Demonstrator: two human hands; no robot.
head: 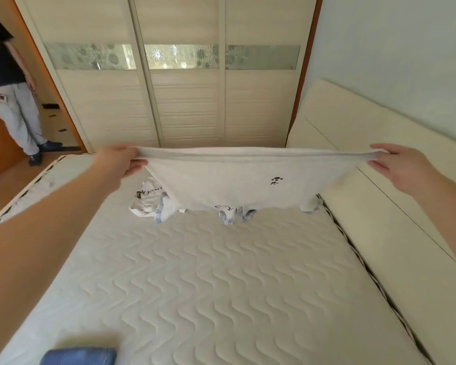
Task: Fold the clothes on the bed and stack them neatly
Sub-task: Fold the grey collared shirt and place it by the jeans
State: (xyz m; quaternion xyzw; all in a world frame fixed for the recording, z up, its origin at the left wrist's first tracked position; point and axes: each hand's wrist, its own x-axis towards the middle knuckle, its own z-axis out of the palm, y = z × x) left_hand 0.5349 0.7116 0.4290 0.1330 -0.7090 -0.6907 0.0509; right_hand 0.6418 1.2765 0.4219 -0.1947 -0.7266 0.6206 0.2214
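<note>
Above the bed (pixel 208 280), a pale grey garment (pixel 229 180) with small paw prints hangs stretched between both hands: the left hand (pixel 119 162) pinches one corner, the right hand (pixel 398 164) the other, each grip grasping fabric. Behind it lie crumpled white clothes (pixel 153 204); folded jeans (pixel 79 356) sit at the near edge

The stretched grey shirt (pixel 229 180) is covering most of the crumpled white clothes (pixel 153 204) behind it, so their shape cannot be told. The folded jeans (pixel 79 356) are running off the bottom edge, blurred. The bystander (pixel 8 83) is being cut off by the left edge.
</note>
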